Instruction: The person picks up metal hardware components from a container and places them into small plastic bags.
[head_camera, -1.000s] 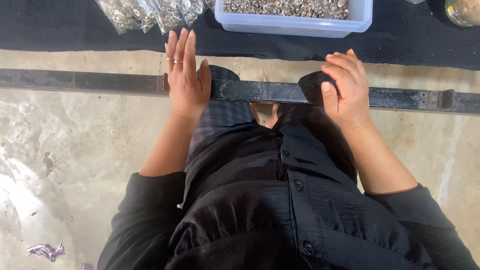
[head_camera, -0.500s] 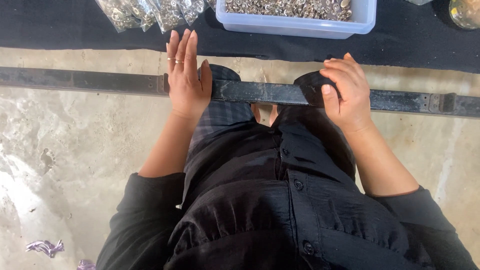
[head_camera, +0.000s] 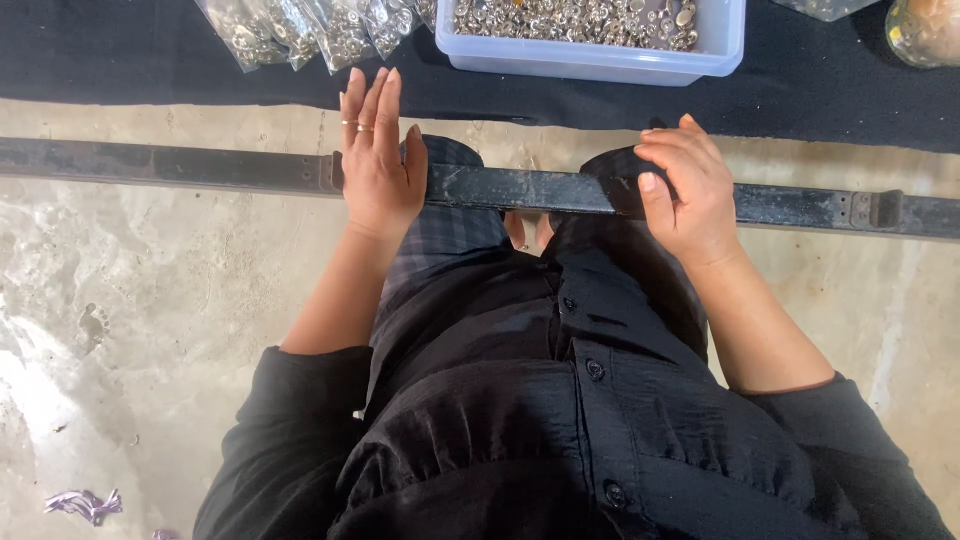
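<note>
Both hands rest on a bar (head_camera: 520, 188) crossing the lap; beyond it, a tub (head_camera: 600, 55) sits right of bags (head_camera: 300, 28).

I see a pale concrete floor (head_camera: 150, 330) with a dark metal bar (head_camera: 180, 165) lying across it and a purple scrap (head_camera: 85, 503) near its lower left. A black mat (head_camera: 800, 90) beyond the bar carries a clear plastic tub (head_camera: 600, 60) and clear bags (head_camera: 300, 30) of small metal pieces.

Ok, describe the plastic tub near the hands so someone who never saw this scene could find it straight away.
Start at the long dark metal bar running across the floor, where the left hand and right hand rest. Beyond it lies a black cloth; on it, at the top edge of the view, sits the tub. Unlike the clear bags beside it, it is a rigid, pale blue, translucent box, open-topped and full of small silvery metal pieces.
</note>
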